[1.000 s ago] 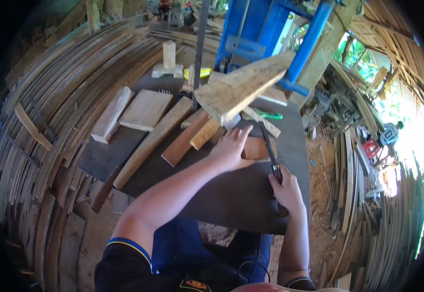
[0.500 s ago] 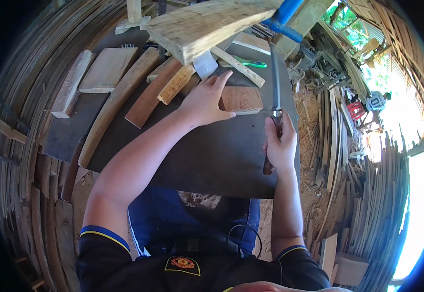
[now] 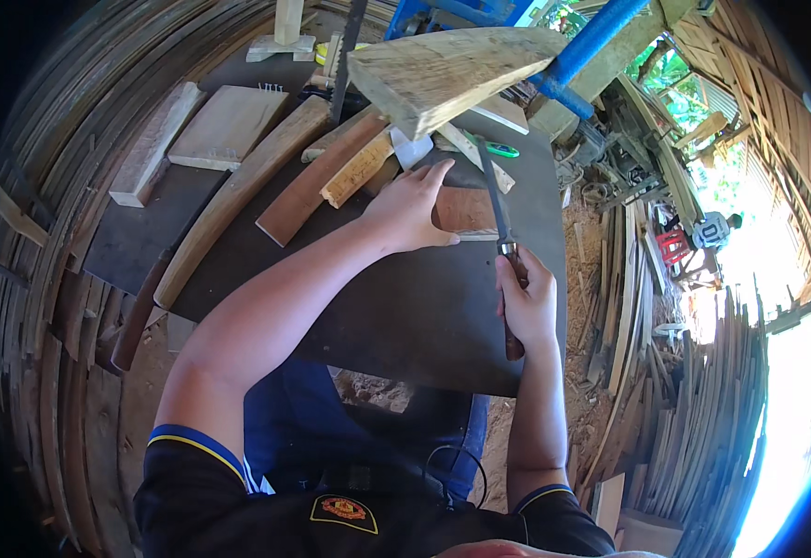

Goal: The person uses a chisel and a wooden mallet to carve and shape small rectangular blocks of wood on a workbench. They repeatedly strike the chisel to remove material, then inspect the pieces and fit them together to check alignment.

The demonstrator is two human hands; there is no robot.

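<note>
My left hand (image 3: 410, 212) holds a short reddish-brown wooden block (image 3: 464, 212) flat on the dark tabletop (image 3: 396, 307). Its thumb lies along the near edge, while the other fingers reach over the far left corner. My right hand (image 3: 528, 298) is wrapped round the dark wooden handle of a narrow long-bladed tool (image 3: 492, 191). The grey blade points away from me and passes over or beside the block's right end; contact is unclear. Just beyond my left fingers are a pale flat piece (image 3: 412, 149) and a light wood strip (image 3: 480, 156).
A thick board (image 3: 452, 70) juts overhead by a blue metal clamp (image 3: 578, 70). Curved wooden lengths (image 3: 247, 205) and a pale board (image 3: 229, 126) lie to the left. Another wooden-handled tool (image 3: 145, 316) overhangs the left edge. A person (image 3: 711, 231) is far right.
My right hand has moved left and slightly nearer me, bringing the blade from right of the block to its right end. My left hand keeps its hold; the whole view has shifted a little.
</note>
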